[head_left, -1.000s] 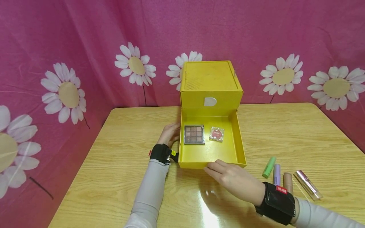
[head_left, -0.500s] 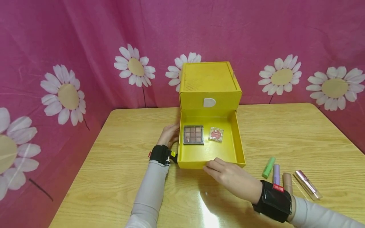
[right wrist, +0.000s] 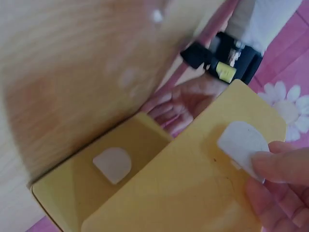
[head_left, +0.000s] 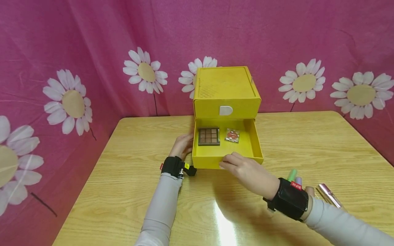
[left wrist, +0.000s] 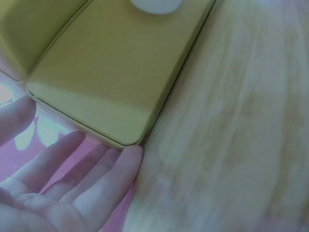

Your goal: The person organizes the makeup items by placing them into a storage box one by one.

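A yellow chest of drawers (head_left: 227, 82) stands towards the back of the table. Its pulled-out drawer (head_left: 207, 163) holds a nine-pan eyeshadow palette (head_left: 209, 136) and a small clear compact (head_left: 232, 135) with a reddish centre. At the front of that drawer, my right hand (head_left: 250, 174) pinches the white pull tab (right wrist: 241, 145) between thumb and fingers, as the right wrist view shows. My left hand (head_left: 183, 145) rests its fairly straight fingertips along the chest's left side. Below, a closed drawer front (left wrist: 106, 72) sits close to the tabletop.
Right of the chest lie a green tube (head_left: 292, 175), a lilac tube (head_left: 298, 180), a tan tube (head_left: 310, 191) and a shiny pink tube (head_left: 330, 195), partly hidden by my right wrist. A pink flowered curtain (head_left: 264, 34) hangs behind the table.
The drawer has slid partway back into the chest, carrying the palette and compact with it. My right hand has moved forward with the drawer front; my left hand stays put.
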### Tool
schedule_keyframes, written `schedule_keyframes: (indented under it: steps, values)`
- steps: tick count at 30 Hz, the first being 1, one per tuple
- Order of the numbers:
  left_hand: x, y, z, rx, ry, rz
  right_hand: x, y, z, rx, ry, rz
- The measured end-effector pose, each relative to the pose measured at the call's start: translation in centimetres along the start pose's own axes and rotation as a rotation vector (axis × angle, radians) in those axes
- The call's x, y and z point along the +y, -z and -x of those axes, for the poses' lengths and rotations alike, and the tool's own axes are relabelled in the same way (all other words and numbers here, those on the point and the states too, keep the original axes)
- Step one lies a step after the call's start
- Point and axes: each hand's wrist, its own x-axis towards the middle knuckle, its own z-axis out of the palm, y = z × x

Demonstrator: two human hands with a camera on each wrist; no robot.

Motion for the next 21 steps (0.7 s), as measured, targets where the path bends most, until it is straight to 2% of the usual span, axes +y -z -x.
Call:
schedule_keyframes:
  steps: [13,21]
  values:
    - [0.4,0.1,0.2,0.012,0.021,-0.059,4.2,-0.8,-2.5,0.033,-0.056,-0.015]
    - [0.3,0.0,0.1,-0.03,0.024,-0.024,6.5,-1.8,-3.7,0.051,-0.119,-0.024]
